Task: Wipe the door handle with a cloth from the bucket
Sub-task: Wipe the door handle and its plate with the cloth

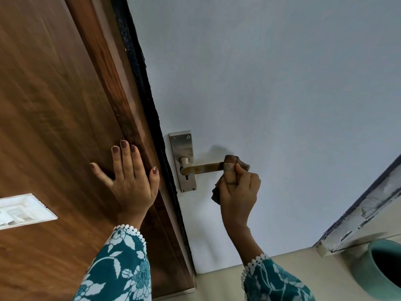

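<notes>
A metal lever door handle (204, 168) with a rusty bar sticks out from a steel backplate (183, 146) on the pale blue-grey door (271, 83). My right hand (238, 192) is shut on a brown cloth (235, 160), which wraps over the free end of the lever; more cloth hangs below my palm. My left hand (128, 177) lies flat with fingers spread on the brown wooden door frame (65, 105), left of the handle. The teal bucket (382, 270) stands on the floor at the lower right, partly cut off by the picture's edge.
A white switch plate (23, 210) is set in the wooden panel at the left. A black gap runs between frame and door. Beige floor (227, 285) lies below the door. A worn white ledge (364, 222) runs above the bucket.
</notes>
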Demonstrator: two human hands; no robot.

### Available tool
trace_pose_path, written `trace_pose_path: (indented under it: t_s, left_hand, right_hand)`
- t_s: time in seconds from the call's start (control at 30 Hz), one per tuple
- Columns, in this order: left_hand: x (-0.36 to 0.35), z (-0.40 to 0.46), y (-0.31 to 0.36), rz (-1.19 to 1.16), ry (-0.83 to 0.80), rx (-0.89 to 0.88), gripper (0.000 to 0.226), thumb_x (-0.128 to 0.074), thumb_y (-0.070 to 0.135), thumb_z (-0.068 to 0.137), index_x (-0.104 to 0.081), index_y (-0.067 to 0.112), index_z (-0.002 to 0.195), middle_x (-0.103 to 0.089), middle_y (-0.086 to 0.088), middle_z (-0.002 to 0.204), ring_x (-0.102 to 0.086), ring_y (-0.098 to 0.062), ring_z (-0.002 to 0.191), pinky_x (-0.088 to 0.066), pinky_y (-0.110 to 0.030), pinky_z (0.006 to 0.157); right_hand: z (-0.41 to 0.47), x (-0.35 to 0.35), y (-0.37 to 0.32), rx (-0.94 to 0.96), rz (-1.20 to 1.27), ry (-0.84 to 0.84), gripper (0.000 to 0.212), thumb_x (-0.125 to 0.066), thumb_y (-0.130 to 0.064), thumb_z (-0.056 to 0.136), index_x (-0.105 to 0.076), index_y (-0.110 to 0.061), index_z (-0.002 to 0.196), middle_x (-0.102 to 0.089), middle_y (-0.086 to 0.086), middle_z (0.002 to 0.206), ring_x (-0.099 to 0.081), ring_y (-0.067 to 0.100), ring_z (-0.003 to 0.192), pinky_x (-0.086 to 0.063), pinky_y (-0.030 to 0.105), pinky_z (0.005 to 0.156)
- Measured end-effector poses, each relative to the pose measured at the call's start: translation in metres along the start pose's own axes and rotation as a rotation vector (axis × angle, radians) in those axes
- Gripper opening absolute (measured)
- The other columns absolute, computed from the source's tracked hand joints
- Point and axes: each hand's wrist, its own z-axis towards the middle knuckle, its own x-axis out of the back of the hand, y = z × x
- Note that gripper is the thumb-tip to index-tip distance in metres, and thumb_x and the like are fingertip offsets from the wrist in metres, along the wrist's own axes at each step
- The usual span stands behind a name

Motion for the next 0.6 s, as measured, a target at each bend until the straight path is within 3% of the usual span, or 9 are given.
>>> trace_pose_path:
  t_s: [0.13, 0.27, 0.4, 0.5, 0.6]
  left_hand:
    - [0.000, 0.000, 0.000, 0.001, 0.011, 0.000, 0.063, -0.030, 0.036, 0.097, -0.013, 0.008, 0.151, -0.001, -0.002, 0.162, -0.007, -0.022, 0.148, 0.002, -0.059, 0.112]
    - [0.001, 0.001, 0.000, -0.007, 0.005, 0.002, 0.064, -0.032, 0.036, 0.098, -0.011, 0.009, 0.152, 0.000, -0.001, 0.162, -0.006, -0.021, 0.148, 0.004, -0.059, 0.113]
    - [0.002, 0.001, -0.001, -0.015, -0.004, -0.013, 0.063, -0.032, 0.037, 0.098, -0.012, 0.008, 0.151, 0.000, -0.001, 0.162, -0.007, -0.022, 0.148, 0.004, -0.059, 0.112]
    - [0.002, 0.000, -0.001, -0.015, -0.004, -0.002, 0.063, -0.031, 0.038, 0.098, -0.011, 0.009, 0.151, 0.001, -0.001, 0.162, -0.006, -0.021, 0.148, 0.004, -0.059, 0.112]
    - [0.002, 0.000, -0.001, -0.014, -0.003, -0.001, 0.064, -0.031, 0.037, 0.098, -0.011, 0.009, 0.151, 0.001, -0.001, 0.162, -0.006, -0.021, 0.148, 0.004, -0.060, 0.112]
  right_hand:
    - [-0.008, -0.006, -0.006, 0.039, -0.017, -0.019, 0.035, -0.064, -0.009, 0.076, -0.058, -0.004, 0.110, -0.055, 0.009, 0.091, -0.044, 0.016, 0.087, -0.044, 0.033, 0.072]
    - [-0.028, -0.021, -0.025, 0.188, -0.051, -0.117, 0.035, -0.060, -0.016, 0.075, -0.056, -0.011, 0.109, -0.058, 0.007, 0.089, -0.044, 0.016, 0.083, -0.036, 0.031, 0.070]
    - [-0.023, -0.014, -0.022, 0.187, 0.026, -0.187, 0.032, -0.057, -0.019, 0.080, -0.055, -0.012, 0.111, -0.056, 0.006, 0.091, -0.050, 0.021, 0.082, -0.049, 0.034, 0.065]
    - [-0.007, 0.004, -0.005, 0.122, 0.019, -0.142, 0.032, -0.057, -0.023, 0.082, -0.058, -0.006, 0.109, -0.051, 0.002, 0.091, -0.051, 0.021, 0.083, -0.043, 0.020, 0.065]
    - [0.006, 0.012, 0.007, 0.070, -0.008, -0.104, 0.030, -0.064, -0.015, 0.082, -0.059, -0.003, 0.110, -0.048, -0.001, 0.092, -0.049, 0.018, 0.084, -0.037, 0.006, 0.070]
